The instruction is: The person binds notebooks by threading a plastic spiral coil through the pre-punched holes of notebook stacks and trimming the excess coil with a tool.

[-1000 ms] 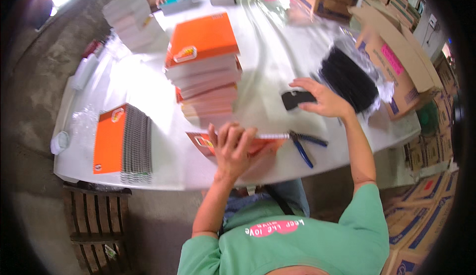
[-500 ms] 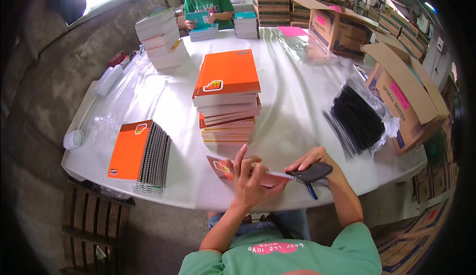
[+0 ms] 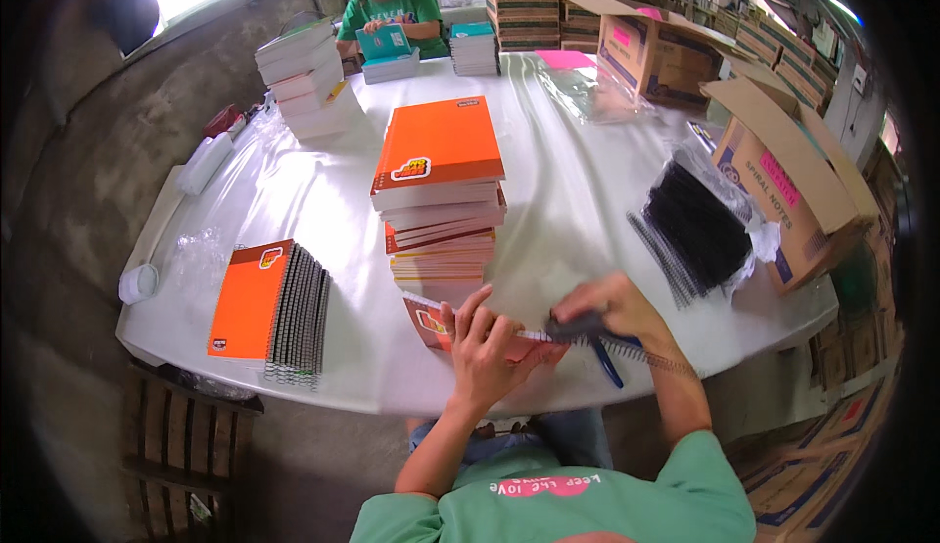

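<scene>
My left hand [image 3: 480, 352] is closed around an orange notebook [image 3: 427, 322], held tilted on its edge near the table's front. A loose spiral coil [image 3: 654, 354] runs from the notebook's top edge out to the right, past my right wrist. My right hand [image 3: 612, 306], slightly blurred, is closed at the coil's notebook end. A dark tool with a blue handle [image 3: 607, 364] sits under its fingers; it looks like pliers, though its jaws are hidden. Just beyond the notebook stands a tall stack of orange-covered notebooks [image 3: 441, 141].
Coil-bound orange notebooks [image 3: 250, 298] lie in a pile at left. Black spiral coils [image 3: 697, 225] rest in plastic at right, beside open cartons [image 3: 783, 181]. Pale book stacks [image 3: 308, 83] stand far left. Across the table [image 3: 558, 220], a person [image 3: 401, 14] holds a teal notebook.
My right hand has moved left and slightly up along the coil, toward the notebook, bringing the dark tool with it. More coil shows past my wrist. The left hand keeps its hold.
</scene>
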A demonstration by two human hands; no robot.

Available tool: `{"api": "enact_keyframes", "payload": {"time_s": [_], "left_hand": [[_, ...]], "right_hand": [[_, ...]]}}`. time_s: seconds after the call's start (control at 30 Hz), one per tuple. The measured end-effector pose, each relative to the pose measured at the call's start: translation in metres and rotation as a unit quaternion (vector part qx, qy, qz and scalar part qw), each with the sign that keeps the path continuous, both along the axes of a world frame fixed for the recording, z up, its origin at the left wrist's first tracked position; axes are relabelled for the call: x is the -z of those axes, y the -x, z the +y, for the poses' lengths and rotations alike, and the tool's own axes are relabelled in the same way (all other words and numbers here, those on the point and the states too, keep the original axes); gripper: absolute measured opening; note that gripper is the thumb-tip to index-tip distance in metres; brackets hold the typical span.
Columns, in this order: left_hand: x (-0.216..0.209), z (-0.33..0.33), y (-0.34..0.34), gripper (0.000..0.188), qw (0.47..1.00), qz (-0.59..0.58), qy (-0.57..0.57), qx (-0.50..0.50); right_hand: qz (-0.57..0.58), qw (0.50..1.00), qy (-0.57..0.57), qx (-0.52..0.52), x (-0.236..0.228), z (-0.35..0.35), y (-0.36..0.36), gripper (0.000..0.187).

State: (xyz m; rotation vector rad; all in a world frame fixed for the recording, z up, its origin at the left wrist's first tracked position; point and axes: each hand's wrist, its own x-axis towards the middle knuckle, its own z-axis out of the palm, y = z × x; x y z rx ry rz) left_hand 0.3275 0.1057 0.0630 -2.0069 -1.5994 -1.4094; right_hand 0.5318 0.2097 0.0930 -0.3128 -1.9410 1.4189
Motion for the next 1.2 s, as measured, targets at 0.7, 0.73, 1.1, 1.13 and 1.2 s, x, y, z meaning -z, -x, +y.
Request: {"api": "enact_keyframes", "payload": {"time_s": [0.7,0.73,1.1,1.13,1.2], "left_hand": [[-0.005,-0.002,0.054,0.054,0.998,-0.037,0.002,-0.049],[-0.005,-0.001,0.055,0.054,0.998,-0.04,-0.007,-0.055],[0.003,0.008,0.055,0.057,0.998,-0.054,0.024,-0.032],[0.002,0.01,0.056,0.057,0.997,-0.058,0.03,-0.033],[0.006,0.01,0.059,0.059,0.998,-0.049,-0.004,-0.035]], "right_hand": [[-0.09,0.992,-0.018,0.081,0.004,0.009,0.048,0.034],[-0.043,0.993,0.043,0.102,0.002,0.005,0.05,0.034],[-0.06,0.995,-0.066,0.038,0.009,0.014,0.064,0.03],[-0.136,0.982,-0.084,0.1,0.009,0.019,0.066,0.03],[-0.035,0.998,-0.029,0.042,-0.001,0.011,0.066,0.035]]}}
